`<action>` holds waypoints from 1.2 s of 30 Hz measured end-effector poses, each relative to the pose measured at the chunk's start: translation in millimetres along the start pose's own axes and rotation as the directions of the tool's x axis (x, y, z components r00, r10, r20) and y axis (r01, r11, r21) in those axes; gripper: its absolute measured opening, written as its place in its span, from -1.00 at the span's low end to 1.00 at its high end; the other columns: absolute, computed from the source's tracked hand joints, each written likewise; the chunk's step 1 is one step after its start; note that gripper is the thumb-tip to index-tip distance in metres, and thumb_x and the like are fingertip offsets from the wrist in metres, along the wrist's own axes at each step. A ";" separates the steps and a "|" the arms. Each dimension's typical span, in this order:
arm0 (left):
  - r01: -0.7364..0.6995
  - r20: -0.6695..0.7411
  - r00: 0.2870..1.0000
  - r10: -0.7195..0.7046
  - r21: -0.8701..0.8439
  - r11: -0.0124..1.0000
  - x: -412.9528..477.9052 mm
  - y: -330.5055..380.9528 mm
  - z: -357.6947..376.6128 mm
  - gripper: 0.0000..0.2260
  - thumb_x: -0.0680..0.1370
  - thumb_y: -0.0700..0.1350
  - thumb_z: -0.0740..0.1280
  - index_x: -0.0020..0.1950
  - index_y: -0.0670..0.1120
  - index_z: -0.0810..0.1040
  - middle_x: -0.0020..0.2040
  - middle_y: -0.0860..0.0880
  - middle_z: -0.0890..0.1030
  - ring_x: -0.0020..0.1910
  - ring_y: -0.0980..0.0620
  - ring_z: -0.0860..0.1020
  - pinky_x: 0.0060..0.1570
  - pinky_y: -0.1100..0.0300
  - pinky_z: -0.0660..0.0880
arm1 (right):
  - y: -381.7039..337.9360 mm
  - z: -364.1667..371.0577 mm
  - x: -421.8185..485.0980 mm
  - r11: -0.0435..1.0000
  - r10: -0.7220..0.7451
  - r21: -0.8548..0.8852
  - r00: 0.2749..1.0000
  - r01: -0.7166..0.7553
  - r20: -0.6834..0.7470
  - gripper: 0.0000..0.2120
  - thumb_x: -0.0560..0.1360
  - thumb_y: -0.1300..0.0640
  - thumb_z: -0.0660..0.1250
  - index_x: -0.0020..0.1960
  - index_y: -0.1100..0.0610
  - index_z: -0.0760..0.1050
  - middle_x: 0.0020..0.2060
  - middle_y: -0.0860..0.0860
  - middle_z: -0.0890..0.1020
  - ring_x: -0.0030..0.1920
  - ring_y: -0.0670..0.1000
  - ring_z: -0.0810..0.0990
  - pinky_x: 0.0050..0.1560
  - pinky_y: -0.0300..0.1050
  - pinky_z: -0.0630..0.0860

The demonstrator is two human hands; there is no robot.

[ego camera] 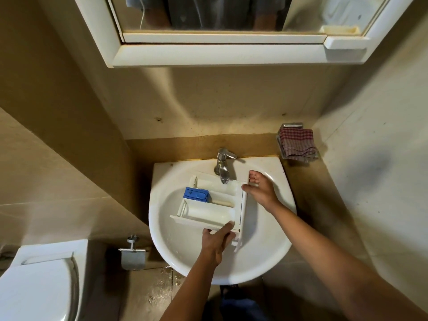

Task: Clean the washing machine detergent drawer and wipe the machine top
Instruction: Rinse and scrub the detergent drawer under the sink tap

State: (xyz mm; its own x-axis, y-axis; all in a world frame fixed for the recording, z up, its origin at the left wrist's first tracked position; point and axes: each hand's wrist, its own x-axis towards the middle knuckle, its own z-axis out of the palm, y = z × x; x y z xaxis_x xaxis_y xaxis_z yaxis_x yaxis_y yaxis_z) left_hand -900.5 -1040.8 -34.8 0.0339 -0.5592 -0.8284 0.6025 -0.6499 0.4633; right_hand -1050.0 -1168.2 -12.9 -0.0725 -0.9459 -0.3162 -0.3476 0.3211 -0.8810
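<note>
White plastic, the detergent drawer (208, 213) sits low inside the round ceramic washbasin (231, 272), held at both ends of its front panel. The left grip (216, 243) is clenched on the drawer's near edge beside that panel, thumb on top. The right grip (261, 191) pinches the panel's far end between thumb and fingers.

Just beside the right grip, toward the wall, a chrome tap (223, 165) hangs its spout over the drawer's far compartment. Well left of both grips, a blue insert (195, 194) fills the middle compartment; its moulded markings are too small to read.

Beyond the right grip and further right, a red-checked cloth (297, 144) lies draped in a metal wall holder (291, 124). Above both grips hangs a white mirror cabinet (220, 54). Left of the left grip and lower, a metal paper holder (133, 256) is fixed to the wall, with a white toilet (34, 286) beyond it.
</note>
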 end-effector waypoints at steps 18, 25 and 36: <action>-0.081 -0.098 0.990 0.104 0.215 0.973 -7.4 47.2 30.8 -0.53 0.33 0.06 0.57 -0.02 -0.31 0.60 -0.25 -0.16 0.64 -0.37 -0.04 0.66 -0.31 0.24 0.60 | -23.9 13.1 31.2 0.994 0.100 -0.019 0.984 -0.104 -0.145 -0.69 0.48 0.20 0.37 0.19 0.30 0.54 0.11 0.17 0.63 0.12 0.10 0.58 0.18 -0.07 0.45; -0.111 -0.100 0.985 0.144 0.277 0.954 -8.5 47.0 29.8 -0.49 0.32 0.04 0.56 0.00 -0.37 0.60 -0.32 -0.12 0.63 -0.39 -0.03 0.66 -0.35 0.27 0.56 | -34.3 14.6 23.9 0.946 0.324 -0.006 0.945 -0.325 0.051 -0.50 0.40 0.18 0.35 0.28 -0.03 0.30 0.04 0.12 0.51 -0.15 0.05 0.51 -0.22 -0.06 0.50; -0.123 -0.100 0.983 0.156 0.280 0.952 -9.1 44.6 30.6 -0.53 0.37 0.14 0.51 -0.12 -0.29 0.62 -0.37 -0.09 0.65 -0.39 0.01 0.66 -0.34 0.30 0.54 | -43.5 20.1 26.1 0.963 0.261 -0.047 0.962 -0.265 -0.084 -0.53 0.41 0.30 0.28 0.32 0.17 0.41 0.05 0.20 0.56 -0.15 0.11 0.55 -0.19 0.03 0.57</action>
State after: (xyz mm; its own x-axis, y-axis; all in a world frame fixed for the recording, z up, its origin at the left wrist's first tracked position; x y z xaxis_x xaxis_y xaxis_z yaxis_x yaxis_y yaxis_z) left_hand -898.4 -1080.5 3.0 0.2072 -0.5993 -0.7733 0.3464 -0.6943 0.6309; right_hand -1018.0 -1206.0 10.0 -0.2392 -0.8299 -0.5040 -0.3599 0.5579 -0.7478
